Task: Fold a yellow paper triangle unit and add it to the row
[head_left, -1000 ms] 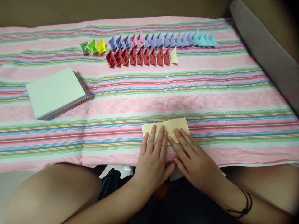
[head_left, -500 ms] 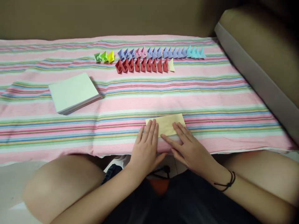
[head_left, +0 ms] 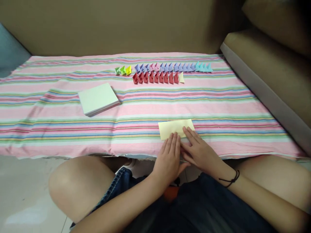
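Note:
A pale yellow rectangle of paper, seemingly folded, lies flat on the striped cloth near its front edge. My left hand lies flat with its fingers stretched out, the fingertips at the paper's lower edge near the middle. On the paper's right part rest the fingertips of my right hand, its fingers extended and slightly apart. Both hands are close together, and neither grips anything. Parts of the paper's lower right side are hidden under my fingers.
Toward the back stand rows of small folded paper boats: red ones, purple ones, turquoise ones and green and yellow ones. A stack of paper lies at left. A brown cushion borders the right side.
My left hand has slid rightward along the paper's lower edge, from its left end to its middle. The right hand stays on the right part. The camera view has shifted.

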`<move>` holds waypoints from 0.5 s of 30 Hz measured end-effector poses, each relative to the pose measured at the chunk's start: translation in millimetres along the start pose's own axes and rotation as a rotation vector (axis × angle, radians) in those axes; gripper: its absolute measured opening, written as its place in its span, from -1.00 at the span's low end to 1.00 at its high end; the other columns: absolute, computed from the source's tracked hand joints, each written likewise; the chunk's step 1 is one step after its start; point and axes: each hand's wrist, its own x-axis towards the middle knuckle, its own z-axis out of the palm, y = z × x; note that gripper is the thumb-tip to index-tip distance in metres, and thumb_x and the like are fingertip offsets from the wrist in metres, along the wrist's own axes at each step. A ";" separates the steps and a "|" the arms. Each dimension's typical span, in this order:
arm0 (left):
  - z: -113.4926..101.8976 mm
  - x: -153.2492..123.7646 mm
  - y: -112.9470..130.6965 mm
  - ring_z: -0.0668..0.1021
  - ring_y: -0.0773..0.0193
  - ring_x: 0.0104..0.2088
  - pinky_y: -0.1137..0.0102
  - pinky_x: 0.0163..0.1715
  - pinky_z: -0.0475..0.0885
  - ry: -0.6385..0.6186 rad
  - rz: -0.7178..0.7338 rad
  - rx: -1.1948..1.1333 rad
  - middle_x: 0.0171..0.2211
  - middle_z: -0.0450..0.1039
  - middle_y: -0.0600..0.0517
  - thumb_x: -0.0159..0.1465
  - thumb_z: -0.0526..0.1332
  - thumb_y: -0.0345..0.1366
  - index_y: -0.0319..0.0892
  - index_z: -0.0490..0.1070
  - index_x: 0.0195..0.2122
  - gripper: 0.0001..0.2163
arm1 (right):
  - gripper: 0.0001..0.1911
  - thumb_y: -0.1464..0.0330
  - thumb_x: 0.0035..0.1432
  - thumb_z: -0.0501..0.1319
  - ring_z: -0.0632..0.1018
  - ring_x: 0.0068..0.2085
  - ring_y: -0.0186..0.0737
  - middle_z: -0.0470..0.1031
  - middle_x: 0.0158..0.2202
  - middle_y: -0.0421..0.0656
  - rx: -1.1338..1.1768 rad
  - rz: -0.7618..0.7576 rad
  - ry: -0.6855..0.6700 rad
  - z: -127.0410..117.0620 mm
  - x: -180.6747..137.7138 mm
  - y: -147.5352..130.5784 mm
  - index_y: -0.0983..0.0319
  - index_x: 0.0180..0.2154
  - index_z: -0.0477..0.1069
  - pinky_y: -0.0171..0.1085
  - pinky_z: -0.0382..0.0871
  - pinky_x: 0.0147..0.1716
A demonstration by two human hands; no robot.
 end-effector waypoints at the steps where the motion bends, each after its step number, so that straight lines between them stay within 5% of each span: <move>1: 1.0 -2.3 -0.1 0.07 0.02 0.33 0.23 0.27 0.11 0.001 -0.017 0.010 0.34 -0.08 -0.26 0.27 -0.06 0.16 -0.52 -0.03 0.30 -0.18 | -0.54 0.42 0.20 0.13 0.10 0.30 0.28 0.03 0.28 0.33 -0.010 -0.008 0.008 0.3 -0.2 0.1 0.36 0.13 0.33 0.13 0.18 0.16; 7: -28.7 -35.1 -33.1 0.24 0.00 0.27 0.17 0.22 0.25 0.005 -0.111 0.011 0.26 0.16 -0.27 0.26 0.07 0.07 -0.50 0.14 0.23 -0.28 | -0.42 0.41 0.22 0.10 0.02 0.33 0.23 -0.23 0.38 0.15 -0.037 -0.026 0.025 3.9 -2.4 0.9 0.15 0.27 0.13 0.15 0.16 0.17; 10: -53.0 -72.6 -72.9 0.43 0.10 0.13 0.16 0.19 0.28 0.117 -0.176 -0.018 0.07 0.46 -0.13 0.34 0.06 -0.16 -0.27 0.31 0.12 -0.60 | -0.43 0.42 0.22 0.10 0.02 0.33 0.24 -0.30 0.39 0.13 -0.037 -0.034 0.046 7.8 -3.7 1.8 0.17 0.26 0.13 0.15 0.18 0.16; 13: -75.3 -124.2 -109.2 0.48 0.09 0.03 0.10 0.06 0.38 0.408 -0.556 0.023 0.01 0.46 -0.08 0.36 0.04 -0.27 -0.17 0.31 0.07 -0.71 | -0.45 0.42 0.22 0.10 0.04 0.32 0.26 -0.35 0.40 0.11 -0.030 -0.050 0.093 12.6 -4.8 2.9 0.18 0.24 0.17 0.16 0.18 0.16; 15: -93.1 -157.7 -115.6 0.50 0.12 -0.06 0.14 -0.08 0.46 0.494 -0.740 0.021 -0.02 0.42 -0.08 0.35 0.08 -0.24 -0.18 0.31 0.05 -0.72 | -0.45 0.41 0.22 0.11 0.04 0.32 0.27 -0.36 0.40 0.09 -0.024 -0.060 0.113 15.8 -5.4 3.6 0.17 0.24 0.18 0.17 0.20 0.15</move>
